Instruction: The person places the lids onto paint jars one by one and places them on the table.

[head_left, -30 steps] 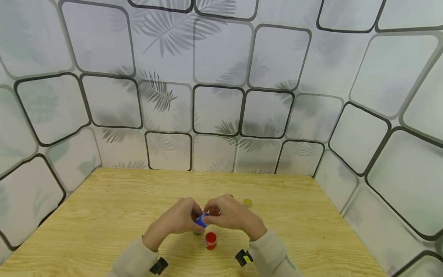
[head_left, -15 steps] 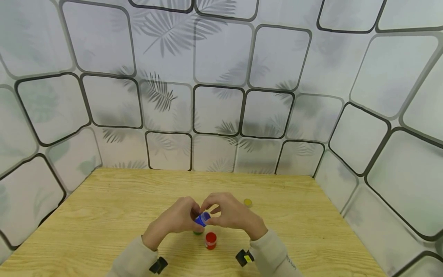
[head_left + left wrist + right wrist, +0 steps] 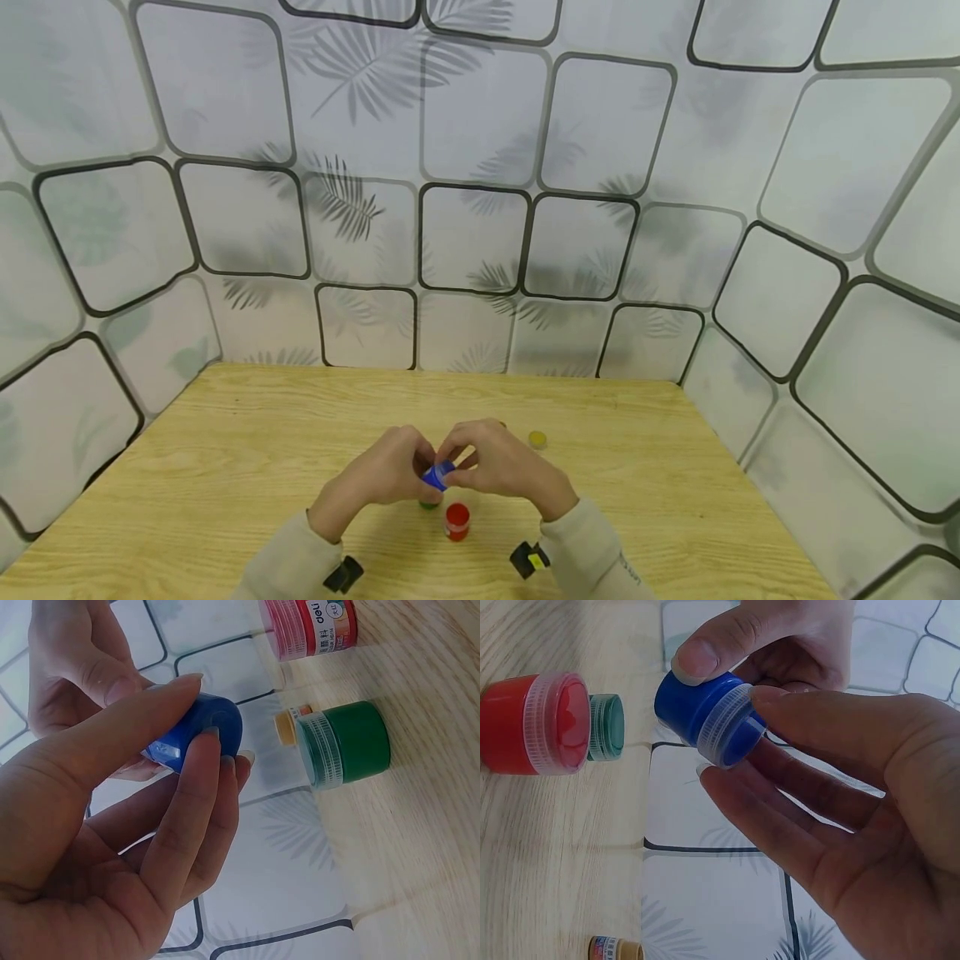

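A small blue paint jar with a clear, ribbed screw lid is held tilted above the table between both hands. My left hand grips the blue base between thumb and fingers, as the left wrist view also shows. At the lid end, my right hand has its thumb against the ribbed rim and a fingertip on the opposite side, pinching it. Just below the hands stands a red paint jar, its lid on. Beside it is a green paint jar, mostly hidden by my left hand in the head view.
A yellow-lidded jar stands beyond my right hand on the wooden table. Another small jar with a tan top shows at the bottom of the right wrist view. Patterned wall covering encloses the table's back and sides.
My right fingers spread off the lid half a second ago, showing more of it, and have now closed in slightly again. The left hand keeps its hold, and the other jars stay put.
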